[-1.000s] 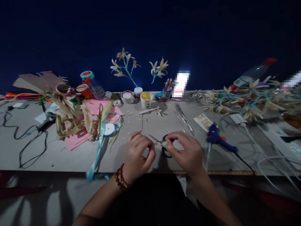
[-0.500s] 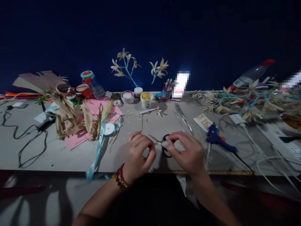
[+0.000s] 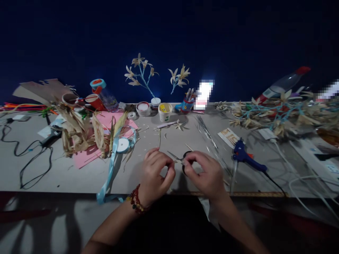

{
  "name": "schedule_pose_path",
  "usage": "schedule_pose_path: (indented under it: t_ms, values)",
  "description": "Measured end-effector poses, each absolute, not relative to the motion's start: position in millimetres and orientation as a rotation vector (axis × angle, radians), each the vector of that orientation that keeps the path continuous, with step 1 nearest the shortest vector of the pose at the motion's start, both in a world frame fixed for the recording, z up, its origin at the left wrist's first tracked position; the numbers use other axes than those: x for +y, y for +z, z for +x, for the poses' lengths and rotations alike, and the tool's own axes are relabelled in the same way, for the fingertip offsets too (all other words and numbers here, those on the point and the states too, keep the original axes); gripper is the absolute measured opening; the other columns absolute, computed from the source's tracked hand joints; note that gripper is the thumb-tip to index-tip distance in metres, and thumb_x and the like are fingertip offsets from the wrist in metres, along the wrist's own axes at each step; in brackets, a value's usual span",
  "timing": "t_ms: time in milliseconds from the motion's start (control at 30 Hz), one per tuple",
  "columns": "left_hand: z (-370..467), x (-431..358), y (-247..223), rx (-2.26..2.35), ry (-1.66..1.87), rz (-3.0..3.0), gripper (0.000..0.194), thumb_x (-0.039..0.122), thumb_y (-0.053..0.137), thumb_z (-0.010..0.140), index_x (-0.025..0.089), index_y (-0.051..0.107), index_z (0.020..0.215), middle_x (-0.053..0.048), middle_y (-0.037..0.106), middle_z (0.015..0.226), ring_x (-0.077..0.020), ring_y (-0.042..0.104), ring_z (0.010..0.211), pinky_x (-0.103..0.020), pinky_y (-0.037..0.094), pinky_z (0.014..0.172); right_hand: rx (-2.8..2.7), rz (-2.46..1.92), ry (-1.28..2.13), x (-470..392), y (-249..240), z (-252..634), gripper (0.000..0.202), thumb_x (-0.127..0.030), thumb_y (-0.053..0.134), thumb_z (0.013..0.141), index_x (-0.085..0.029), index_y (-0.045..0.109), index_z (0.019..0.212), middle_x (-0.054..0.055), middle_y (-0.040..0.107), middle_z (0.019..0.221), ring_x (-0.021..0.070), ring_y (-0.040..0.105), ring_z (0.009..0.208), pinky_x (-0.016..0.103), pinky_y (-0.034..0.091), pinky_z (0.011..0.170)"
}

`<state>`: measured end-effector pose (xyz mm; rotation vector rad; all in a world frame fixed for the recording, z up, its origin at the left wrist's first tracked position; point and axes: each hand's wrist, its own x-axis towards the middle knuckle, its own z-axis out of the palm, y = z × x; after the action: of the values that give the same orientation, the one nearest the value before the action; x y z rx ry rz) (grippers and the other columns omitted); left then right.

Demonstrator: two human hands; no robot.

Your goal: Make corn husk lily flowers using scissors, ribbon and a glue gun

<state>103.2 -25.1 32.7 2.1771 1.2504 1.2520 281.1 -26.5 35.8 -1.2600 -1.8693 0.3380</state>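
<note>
Holding a yellow item (image 3: 162, 107), the white cup (image 3: 164, 117) beyond the left hand (image 3: 156, 172).

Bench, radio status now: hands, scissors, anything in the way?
Left hand and right hand pinched, anything held too small to tell. Scissors open on table, partly behind right hand. Blue glue gun off right, not between hands.

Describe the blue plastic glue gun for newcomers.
On the grey tabletop, look right of the bare right hand. Beside a brown-printed cream card lies a dark-blue plastic glue gun trailing a black cord, the only pistol-shaped thing there.
</note>
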Motion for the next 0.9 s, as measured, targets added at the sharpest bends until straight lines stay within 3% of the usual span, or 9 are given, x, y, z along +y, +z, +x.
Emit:
schedule_pose_path:
  t_ms: [100, 300, 600, 900]
  values:
    - [101.7, -24.1, 29.3, 1.259, 1.262, 2.181, 0.011, 0.011, 0.054, 0.084, 0.021, 0.055, 0.078, 0.0, 0.062, 0.07, -0.016, 0.059, 0.071, -0.044, 0.045, 0.098, -1.787, -1.314, 0.287, -27.9, 33.1, 291.4, 0.008, -0.015, 0.056, 0.086, -0.022, 0.058, 0.081, 0.0, 0.064, 0.076, 0.0162, 0.06, 0.071, 0.029, 0.046, 0.07]
    - [102.1, -23.3, 24.9, 1.268, 1.235, 2.246, 0.01, 0.011, 0.057, 0.083, 0.021, 0.057, 0.08, 0.0, 0.064, 0.073, -0.0166, 0.06, 0.075, -0.045, 0.044, 0.099, -1.839, -1.258, 0.557, -30.7, 30.3, 279.2, 0.008, -0.022, 0.059, 0.087, -0.021, 0.06, 0.095, 0.003, 0.067, 0.085, 0.0168, 0.063, 0.074, 0.03, 0.05, 0.07]
    - [96.5, -21.9, 10.1, 1.293, 1.17, 2.314, 0.008, 0.013, 0.057, 0.085, 0.021, 0.058, 0.084, -0.001, 0.065, 0.077, -0.0175, 0.06, 0.078, -0.045, 0.043, 0.099, -1.986, -1.235, 0.502, -21.0, 26.5, 272.3, 0.01, -0.016, 0.055, 0.085, -0.021, 0.063, 0.083, 0.002, 0.068, 0.077, 0.0167, 0.063, 0.073, 0.027, 0.049, 0.07]
    - [71.1, -21.0, -16.2, 1.452, 1.107, 2.287, 0.009, 0.013, 0.056, 0.086, 0.021, 0.06, 0.085, -0.002, 0.066, 0.078, -0.019, 0.062, 0.078, -0.045, 0.045, 0.097, -1.958, -1.729, 0.462, 67.0, -13.0, 281.7, 0.019, -0.029, 0.052, 0.089, -0.021, 0.069, 0.092, 0.002, 0.074, 0.087, 0.0176, 0.066, 0.079, 0.025, 0.044, 0.067]
